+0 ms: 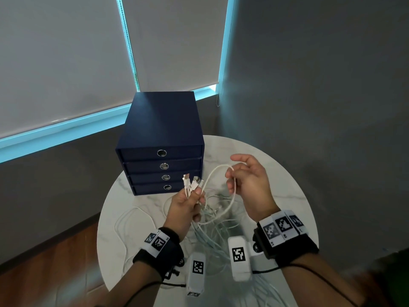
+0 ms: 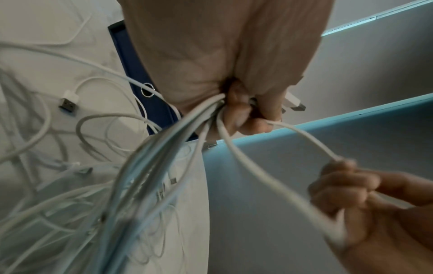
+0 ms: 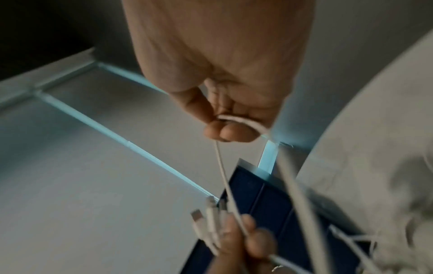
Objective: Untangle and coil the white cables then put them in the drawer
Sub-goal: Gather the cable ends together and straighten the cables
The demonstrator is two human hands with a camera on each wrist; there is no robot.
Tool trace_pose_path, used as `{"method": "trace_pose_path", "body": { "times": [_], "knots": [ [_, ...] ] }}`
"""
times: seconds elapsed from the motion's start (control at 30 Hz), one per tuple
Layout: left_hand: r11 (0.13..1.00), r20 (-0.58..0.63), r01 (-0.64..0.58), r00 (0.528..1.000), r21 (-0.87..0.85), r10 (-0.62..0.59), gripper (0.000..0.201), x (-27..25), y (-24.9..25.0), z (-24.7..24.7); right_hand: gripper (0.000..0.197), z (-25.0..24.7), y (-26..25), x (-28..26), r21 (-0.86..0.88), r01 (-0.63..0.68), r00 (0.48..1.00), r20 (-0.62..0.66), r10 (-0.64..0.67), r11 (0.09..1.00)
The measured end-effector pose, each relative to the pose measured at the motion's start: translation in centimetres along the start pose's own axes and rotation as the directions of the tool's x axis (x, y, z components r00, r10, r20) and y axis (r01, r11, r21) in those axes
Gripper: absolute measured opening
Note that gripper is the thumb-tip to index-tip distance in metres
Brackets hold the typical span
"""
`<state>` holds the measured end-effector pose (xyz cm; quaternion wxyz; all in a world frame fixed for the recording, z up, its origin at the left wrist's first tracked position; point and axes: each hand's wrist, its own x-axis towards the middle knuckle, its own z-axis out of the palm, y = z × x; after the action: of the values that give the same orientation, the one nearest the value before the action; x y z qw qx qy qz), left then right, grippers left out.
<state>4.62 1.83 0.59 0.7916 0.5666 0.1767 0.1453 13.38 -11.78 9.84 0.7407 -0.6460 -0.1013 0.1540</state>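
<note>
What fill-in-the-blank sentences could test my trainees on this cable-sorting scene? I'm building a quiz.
1. The dark blue drawer box has ____ drawers, all shut.
2. The bunch of white cable plugs is gripped by the ____ hand.
3. The right hand pinches a loop of white cable ____ the round white marble table.

Missing words: four; left; above

The left hand (image 1: 185, 207) grips a bunch of white cables (image 1: 212, 220), plug ends (image 1: 192, 181) sticking up past its fingers; the right hand (image 1: 250, 185) pinches one cable loop (image 1: 215, 171) between thumb and fingertips.
</note>
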Motion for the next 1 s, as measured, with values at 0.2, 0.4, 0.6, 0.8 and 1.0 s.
{"method": "trace_pose_path", "body": {
  "times": [0.2,0.4,0.6,0.8,1.0],
  "knots": [
    [0.983,0.018,-0.076,0.997,0.166,0.074,0.024,0.6,1.0,2.5,0.021,0.5,1.2,-0.7,-0.92,0.157,0.988,0.152,-0.042,0.36],
    [0.991,0.032,-0.083,0.996,0.1,0.081,0.021,0.9,1.3,2.8,0.036,0.6,1.2,-0.3,-0.744,0.105,0.971,0.219,0.094,0.66],
    [0.999,0.06,0.036,0.997,0.033,-0.038,0.02,0.8,-0.7,0.8,0.036,-0.3,-3.0,2.0,-0.187,0.21,0.968,-0.099,-0.231,0.96],
    [0.999,-0.045,0.037,0.998,0.004,-0.037,0.019,0.9,-1.7,0.2,0.027,-2.9,-5.0,4.2,-0.248,0.177,0.945,-0.229,-0.235,0.952],
    [0.984,-0.064,0.061,0.997,0.168,-0.051,0.021,1.1,-1.4,1.3,0.054,-3.2,-0.6,2.2,-0.973,0.145,0.989,0.145,-0.01,0.178]
  ]
}}
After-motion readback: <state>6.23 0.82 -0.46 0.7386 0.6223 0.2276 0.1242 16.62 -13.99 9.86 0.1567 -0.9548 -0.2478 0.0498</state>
